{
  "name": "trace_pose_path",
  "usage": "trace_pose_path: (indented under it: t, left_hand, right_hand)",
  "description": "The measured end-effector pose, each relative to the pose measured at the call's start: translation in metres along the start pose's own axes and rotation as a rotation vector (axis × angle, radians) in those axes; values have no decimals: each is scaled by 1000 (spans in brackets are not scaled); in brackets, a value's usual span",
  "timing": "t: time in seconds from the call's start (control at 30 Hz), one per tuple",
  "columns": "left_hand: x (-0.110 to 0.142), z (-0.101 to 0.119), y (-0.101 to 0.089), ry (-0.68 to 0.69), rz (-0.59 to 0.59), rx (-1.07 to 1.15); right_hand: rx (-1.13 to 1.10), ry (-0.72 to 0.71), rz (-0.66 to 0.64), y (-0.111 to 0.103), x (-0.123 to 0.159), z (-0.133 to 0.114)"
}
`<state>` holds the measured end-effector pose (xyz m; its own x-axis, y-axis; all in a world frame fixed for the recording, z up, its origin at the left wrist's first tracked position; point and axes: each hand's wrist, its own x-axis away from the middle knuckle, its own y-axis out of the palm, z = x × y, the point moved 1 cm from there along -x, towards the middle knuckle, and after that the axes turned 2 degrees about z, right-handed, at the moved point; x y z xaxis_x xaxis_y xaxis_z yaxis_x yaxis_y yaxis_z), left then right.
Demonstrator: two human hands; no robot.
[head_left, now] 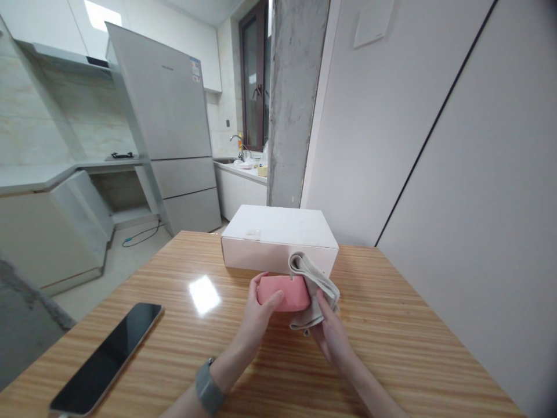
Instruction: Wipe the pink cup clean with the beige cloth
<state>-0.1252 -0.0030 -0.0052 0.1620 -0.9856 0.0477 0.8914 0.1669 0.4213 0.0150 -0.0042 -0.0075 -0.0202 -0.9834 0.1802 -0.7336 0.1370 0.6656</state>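
A pink, box-shaped case (285, 293) with rounded edges is held above the wooden table. My left hand (260, 307) grips its left end, thumb across the near face and fingers behind. A folded grey cloth (314, 290) is in my right hand (329, 325), whose thumb lies over it. The cloth touches the right end of the pink case. Part of my right fingers is hidden beneath the cloth. What the case is for or holds cannot be seen.
Just behind my hands a white cardboard box (278, 229) stands on the wood-grain table (391, 325). A black phone (108, 354) lies at the table's left edge. Beyond are a fridge (169, 110), a sink counter (241, 183) and a white wall panel (435, 116) on the right.
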Motion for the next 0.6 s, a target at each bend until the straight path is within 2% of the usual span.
trace_pose_path:
  t: [0.1, 0.23, 0.3, 0.43, 0.53, 0.6]
  left_hand:
    - [-4, -2, -1, -50, -21, 35]
    - [-6, -4, -1, -223, -156, 210]
    - [-4, -4, 0, -255, -214, 239]
    - [1, 0, 2, -195, -221, 159]
    - [1, 1, 3, -109, -312, 170]
    - [1, -1, 2, -134, -369, 208]
  right_hand:
    - [16, -4, -3, 0, -1, 0]
    - [-28, -42, 20, 1, -3, -8]
    - [-55, -29, 12, 0, -5, -15]
    - [-76, -5, -10, 0, -7, -23]
    - [-72, -33, -40, 4, -4, -21]
    - [-60, -22, -45, 6, -1, -17]
